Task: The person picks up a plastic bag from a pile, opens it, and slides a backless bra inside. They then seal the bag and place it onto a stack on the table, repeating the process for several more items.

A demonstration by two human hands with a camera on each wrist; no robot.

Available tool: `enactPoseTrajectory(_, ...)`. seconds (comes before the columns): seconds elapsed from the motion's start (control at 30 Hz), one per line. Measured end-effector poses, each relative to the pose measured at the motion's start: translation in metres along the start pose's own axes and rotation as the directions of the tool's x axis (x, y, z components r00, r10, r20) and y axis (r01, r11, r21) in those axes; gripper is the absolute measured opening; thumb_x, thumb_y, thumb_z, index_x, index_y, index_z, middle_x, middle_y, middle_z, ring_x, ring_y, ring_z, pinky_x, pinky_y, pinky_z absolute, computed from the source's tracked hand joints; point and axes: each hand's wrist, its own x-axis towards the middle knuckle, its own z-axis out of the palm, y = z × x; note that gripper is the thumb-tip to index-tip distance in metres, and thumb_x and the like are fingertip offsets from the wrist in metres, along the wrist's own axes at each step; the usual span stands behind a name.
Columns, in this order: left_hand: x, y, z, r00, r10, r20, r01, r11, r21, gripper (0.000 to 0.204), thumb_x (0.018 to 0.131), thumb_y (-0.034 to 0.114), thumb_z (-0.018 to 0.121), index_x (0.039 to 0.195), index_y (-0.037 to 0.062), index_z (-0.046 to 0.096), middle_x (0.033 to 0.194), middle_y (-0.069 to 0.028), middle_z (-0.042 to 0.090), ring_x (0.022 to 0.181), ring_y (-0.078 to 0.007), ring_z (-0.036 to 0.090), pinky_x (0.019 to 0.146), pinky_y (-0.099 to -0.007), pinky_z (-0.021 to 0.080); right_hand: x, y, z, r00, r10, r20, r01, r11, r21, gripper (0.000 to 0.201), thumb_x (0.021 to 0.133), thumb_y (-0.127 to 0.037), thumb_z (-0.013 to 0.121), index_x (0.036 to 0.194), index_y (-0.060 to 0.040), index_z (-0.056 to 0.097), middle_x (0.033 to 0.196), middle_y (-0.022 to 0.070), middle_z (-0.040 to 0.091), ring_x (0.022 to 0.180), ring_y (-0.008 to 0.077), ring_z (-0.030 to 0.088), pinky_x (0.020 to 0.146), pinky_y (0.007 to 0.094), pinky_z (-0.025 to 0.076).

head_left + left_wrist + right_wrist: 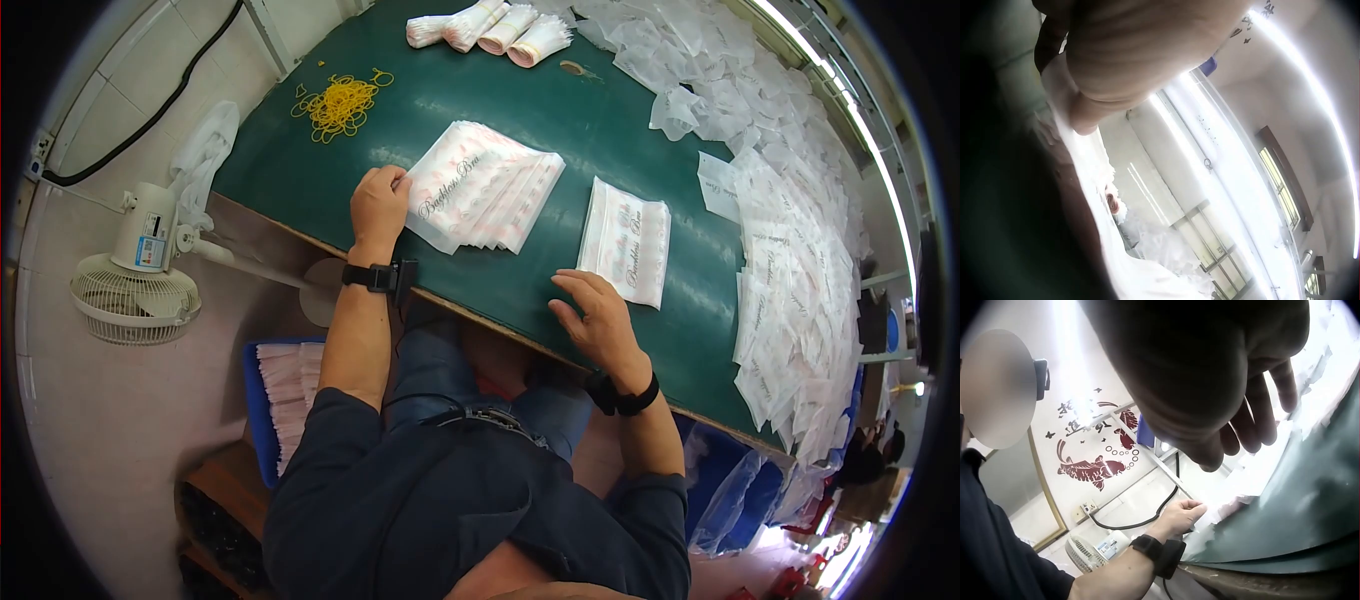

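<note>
A fanned stack of printed plastic bags (485, 190), with "Backless Bra" lettering, lies on the green table. My left hand (380, 208) is at its left edge, fingers curled and thumb against the bags; in the left wrist view the thumb (1087, 117) presses on the white film. A second, narrower stack of the same bags (628, 240) lies to the right. Beside its near end hovers my right hand (598, 320), with relaxed, spread fingers and nothing in them. The right wrist view shows those fingers (1260, 415) hanging loosely above the table.
Yellow rubber bands (340, 105) lie in a heap at the table's far left. Several rolled bag bundles (540, 38) sit at the back. Loose bags (790, 310) are piled along the right side. A fan (135, 300) stands left of the table, and a blue crate (262, 415) is below.
</note>
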Motion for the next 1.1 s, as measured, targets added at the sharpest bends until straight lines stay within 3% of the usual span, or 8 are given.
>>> enactPoseTrajectory(0.13, -0.01, 0.016, -0.013, 0.87, 0.386, -0.306, -0.375, 0.922, 0.096, 0.012, 0.09, 0.013, 0.079, 0.098, 0.0062, 0.074, 0.097, -0.0113, 0.072, 0.087, -0.0357, 0.069, 0.079, -0.0451, 0.056, 0.009, -0.009, 0.0, 0.998, 0.014, -0.067, -0.011, 0.999, 0.038, 0.038, 0.089, -0.012, 0.082, 0.124, -0.0019, 0.072, 0.129, 0.0156, 0.072, 0.119, 0.0365, 0.068, 0.103, 0.0425, 0.054)
enactPoseTrajectory(0.23, -0.039, 0.065, -0.047, 0.938, 0.315, -0.142, -0.339, 0.918, -0.204, 0.008, 0.091, 0.01, 0.077, 0.096, 0.0061, 0.072, 0.094, -0.011, 0.072, 0.085, -0.0352, 0.069, 0.077, -0.0441, 0.055, 0.037, -0.031, -0.006, 0.946, -0.088, -0.311, 0.053, 0.991, -0.119, 0.042, 0.087, -0.014, 0.083, 0.127, -0.0049, 0.073, 0.13, 0.0144, 0.072, 0.122, 0.0336, 0.068, 0.109, 0.0461, 0.051)
enactPoseTrajectory(0.33, -0.066, 0.11, -0.073, 0.866, 0.497, 0.051, -0.461, 0.835, -0.301, 0.009, 0.092, 0.01, 0.077, 0.095, 0.0057, 0.071, 0.092, -0.0103, 0.072, 0.084, -0.0343, 0.069, 0.074, -0.0422, 0.054, 0.066, -0.058, -0.019, 0.875, -0.274, -0.398, 0.094, 0.905, -0.416, 0.032, 0.083, -0.014, 0.085, 0.113, -0.0079, 0.075, 0.119, 0.0104, 0.074, 0.119, 0.0281, 0.069, 0.113, 0.0498, 0.048)
enactPoseTrajectory(0.43, -0.078, 0.125, -0.087, 0.798, 0.588, 0.135, -0.5, 0.77, -0.397, 0.01, 0.091, 0.011, 0.079, 0.095, 0.0061, 0.071, 0.091, -0.0093, 0.072, 0.084, -0.033, 0.069, 0.072, -0.0407, 0.054, 0.073, -0.05, -0.017, 0.913, -0.393, -0.109, 0.288, 0.811, -0.509, 0.022, 0.079, -0.013, 0.085, 0.096, -0.0104, 0.071, 0.098, 0.0056, 0.073, 0.105, 0.0247, 0.072, 0.113, 0.0506, 0.047)
enactPoseTrajectory(0.73, -0.089, 0.11, -0.077, 0.734, 0.656, 0.173, -0.557, 0.728, -0.399, 0.011, 0.09, 0.008, 0.08, 0.098, 0.0051, 0.074, 0.089, -0.0091, 0.071, 0.077, -0.0296, 0.069, 0.068, -0.0385, 0.053, 0.042, -0.046, -0.035, 0.965, -0.26, -0.024, 0.224, 0.873, -0.433, 0.023, 0.075, -0.011, 0.086, 0.088, -0.011, 0.067, 0.077, 0.0043, 0.065, 0.083, 0.0269, 0.069, 0.108, 0.0494, 0.05)
enactPoseTrajectory(0.83, -0.094, 0.137, -0.075, 0.641, 0.76, 0.111, -0.719, 0.645, -0.259, 0.01, 0.089, 0.009, 0.082, 0.095, 0.0049, 0.075, 0.085, -0.009, 0.071, 0.076, -0.0305, 0.068, 0.068, -0.0376, 0.053, 0.04, -0.051, -0.033, 0.966, -0.252, 0.06, 0.255, 0.88, -0.402, 0.023, 0.075, -0.011, 0.086, 0.09, -0.0109, 0.068, 0.078, 0.0039, 0.066, 0.084, 0.0262, 0.069, 0.107, 0.0491, 0.052)
enactPoseTrajectory(1.0, -0.091, 0.118, -0.063, 0.774, 0.594, 0.219, -0.478, 0.775, -0.413, 0.013, 0.087, 0.012, 0.084, 0.085, 0.0038, 0.073, 0.08, -0.0094, 0.071, 0.071, -0.0287, 0.068, 0.064, -0.0379, 0.052, 0.031, -0.06, -0.036, 0.985, -0.17, -0.042, 0.138, 0.901, -0.41, 0.024, 0.077, -0.011, 0.085, 0.096, -0.0116, 0.069, 0.101, 0.0062, 0.073, 0.106, 0.0263, 0.071, 0.113, 0.0514, 0.047)
enactPoseTrajectory(1.1, -0.093, 0.117, -0.055, 0.837, 0.432, 0.337, -0.213, 0.823, -0.526, 0.018, 0.086, 0.011, 0.087, 0.083, 0.0013, 0.072, 0.076, -0.0084, 0.069, 0.069, -0.0187, 0.065, 0.063, -0.0324, 0.05, 0.03, -0.079, -0.035, 0.908, -0.355, -0.22, 0.184, 0.813, -0.552, 0.025, 0.079, -0.012, 0.084, 0.1, -0.0127, 0.07, 0.132, 0.0079, 0.069, 0.134, 0.0273, 0.061, 0.121, 0.0561, 0.038)
